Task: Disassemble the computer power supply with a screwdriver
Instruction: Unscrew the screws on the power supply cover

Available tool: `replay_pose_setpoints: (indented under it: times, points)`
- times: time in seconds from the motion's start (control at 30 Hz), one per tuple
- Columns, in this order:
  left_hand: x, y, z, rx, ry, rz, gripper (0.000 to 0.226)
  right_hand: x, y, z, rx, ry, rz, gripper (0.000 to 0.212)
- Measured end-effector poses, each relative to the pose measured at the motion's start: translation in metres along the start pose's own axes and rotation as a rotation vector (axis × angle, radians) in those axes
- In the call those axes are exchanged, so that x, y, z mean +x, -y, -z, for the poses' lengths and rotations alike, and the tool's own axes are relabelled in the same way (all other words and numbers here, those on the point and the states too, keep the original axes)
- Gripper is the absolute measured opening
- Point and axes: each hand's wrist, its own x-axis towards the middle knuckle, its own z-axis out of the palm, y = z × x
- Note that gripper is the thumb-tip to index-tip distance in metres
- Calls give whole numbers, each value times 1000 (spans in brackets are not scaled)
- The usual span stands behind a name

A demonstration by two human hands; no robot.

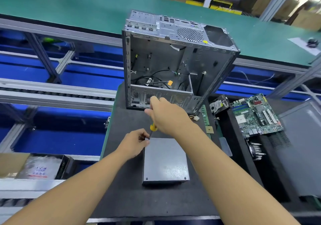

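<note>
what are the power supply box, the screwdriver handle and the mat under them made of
Power supply: likely sheet metal, dull grey, with folded edges, screw heads and a soft sheen. Screwdriver: the handle looks like glossy yellow plastic; the thin dark shaft is probably steel. Mat: dark, matte, finely grained, perhaps rubber or foam; the picture does not settle which.

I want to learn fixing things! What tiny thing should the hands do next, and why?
Probably turn the screwdriver to loosen a screw at the far left corner of the power supply. The right hand grips the handle, the tip sits at that corner, and the left hand pinches the shaft near the tip. Two near-edge screws are still in.
</note>
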Motion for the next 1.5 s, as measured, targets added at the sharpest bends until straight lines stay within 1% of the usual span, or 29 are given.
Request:
replay_pose_setpoints:
  times: [0.07,0.13,0.2,0.27,0.37,0.47,0.5,0.6,0.7,0.73,0.83,0.93,1.03,1.07,1.13,1.23,1.33,1.4,1.5]
  points:
    - [-3,-2,-4,21,-34,16,12,0,0,-1,27,-14,56,15]
    - [-4,-4,-7,47,-60,31,12,0,-1,3,140,44,86,13]
    - [-5,-6,-8,67,-77,45,9,-1,-3,7,221,123,110,20]
    - [-5,-7,-10,85,-92,51,6,-3,-5,7,222,165,113,26]
    - [-6,-8,-12,87,-110,53,7,-5,-5,4,133,117,77,26]
    - [-9,-11,-14,75,-112,52,7,-5,-3,3,53,56,-14,46]
    - [-9,-12,-14,70,-112,57,7,-5,-3,3,56,55,-27,46]
    - [-11,-14,-12,57,-98,76,11,-5,-2,1,139,77,-7,24]
    - [-11,-15,-11,62,-90,86,8,-5,-4,5,215,133,38,14]
    - [-11,-16,-10,65,-93,85,6,-5,-5,7,235,168,46,15]
    - [-11,-18,-9,81,-87,74,6,-6,-8,12,238,242,30,27]
    - [-11,-18,-9,89,-83,74,7,-10,-8,9,205,188,-4,23]
    - [-9,-18,-8,95,-60,69,12,-11,-8,6,193,106,-60,37]
    - [-8,-18,-7,96,-60,69,13,-10,-8,5,188,88,-57,36]
    - [-8,-17,-8,96,-71,72,12,-8,-8,3,192,70,-15,28]
    - [-9,-15,-10,78,-81,71,9,-8,-9,2,272,99,66,16]
    - [-10,-15,-10,59,-94,72,15,-8,-10,4,350,175,98,28]
    - [-11,-16,-9,58,-101,76,18,-10,-10,4,348,194,84,35]
    - [-11,-16,-9,58,-93,74,12,-12,-11,0,267,137,85,28]
